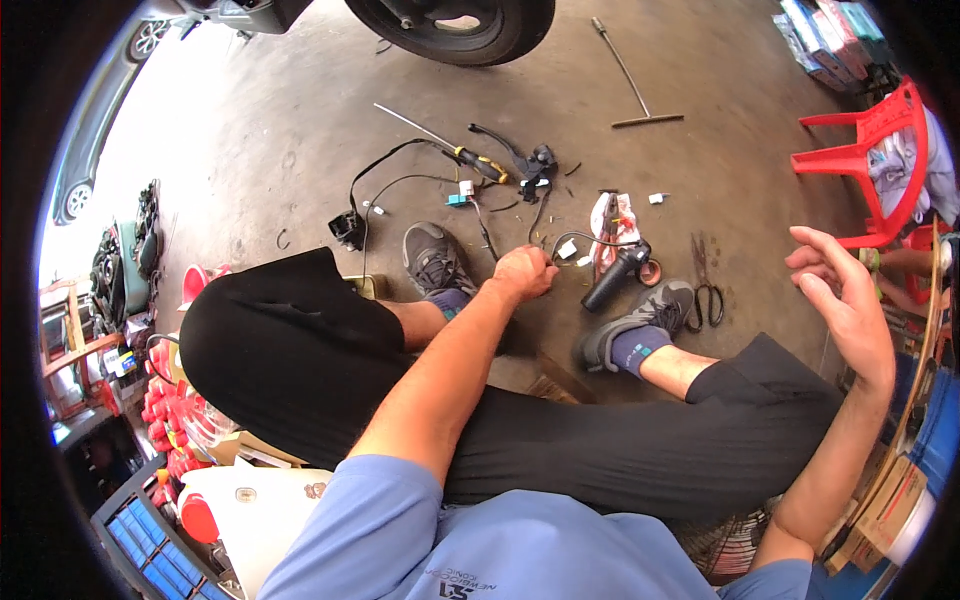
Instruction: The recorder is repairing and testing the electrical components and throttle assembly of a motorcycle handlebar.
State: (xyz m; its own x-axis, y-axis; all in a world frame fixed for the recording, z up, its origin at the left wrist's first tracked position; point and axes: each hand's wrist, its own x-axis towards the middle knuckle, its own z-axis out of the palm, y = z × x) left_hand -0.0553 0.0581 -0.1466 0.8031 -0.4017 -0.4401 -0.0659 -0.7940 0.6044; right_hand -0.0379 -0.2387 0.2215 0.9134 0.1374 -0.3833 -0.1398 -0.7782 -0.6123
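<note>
My left hand (pixel 525 272) reaches down between my shoes, fingers closed round thin black wire (pixel 541 225) that meets it from a brake lever assembly (pixel 537 163). A cable from the black handlebar grip (pixel 615 276) also curves to this hand; the fingers hide where they meet. Beside it lie a white connector (pixel 567 249) and a short wire with white and teal plugs (pixel 459 200). My right hand (pixel 838 290) is raised over my right knee, fingers stretched and holding nothing. Farther off lies a yellow-and-black screwdriver (pixel 482 165); a black switch housing (pixel 347 230) sits left.
Scissors (pixel 709 298) and a tape roll (pixel 650 272) lie by my right shoe; pliers (pixel 613 212) rest on a stained rag (pixel 600 235). A T-handle wrench (pixel 635 85), a wheel (pixel 460 40) and a red chair (pixel 870 150) stand or lie farther out.
</note>
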